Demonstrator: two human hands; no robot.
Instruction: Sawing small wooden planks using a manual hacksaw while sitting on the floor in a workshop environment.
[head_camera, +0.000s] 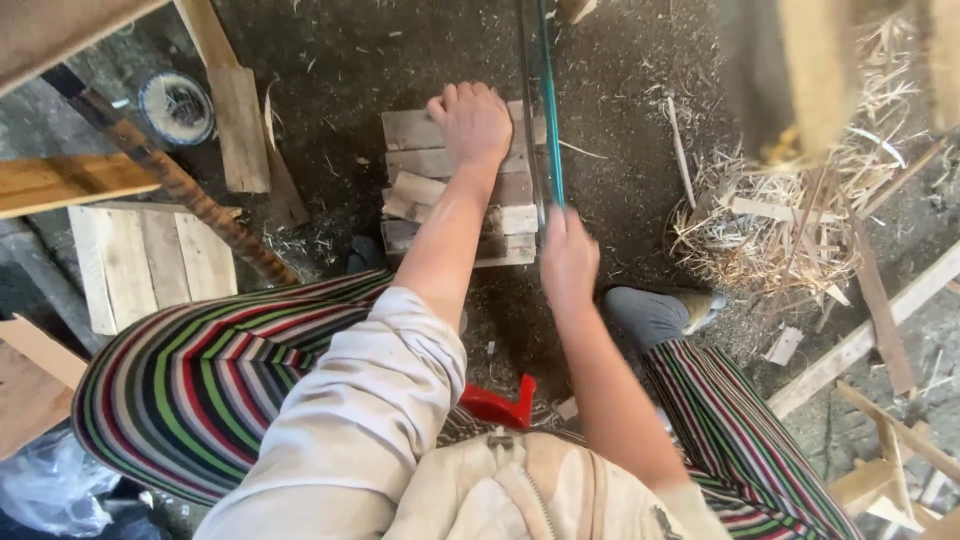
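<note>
My left hand (470, 125) rests palm-down on a small stack of short wooden boards (420, 185) lying on the dusty floor. My right hand (567, 262) grips the handle end of a long saw with a teal frame (548, 110), which runs upward along the right edge of the stack. The blade's contact with the wood is hidden behind the frame. My striped-trousered legs flank the stack, and one grey shoe (662, 312) sits to its right.
A pile of wood shavings and splinters (780, 230) lies at right. Planks (235, 120) and a slatted board (150, 265) lie at left, with a spiral-marked stick (195, 205) and a round lid (176, 106). A red stool edge (500, 405) shows below me.
</note>
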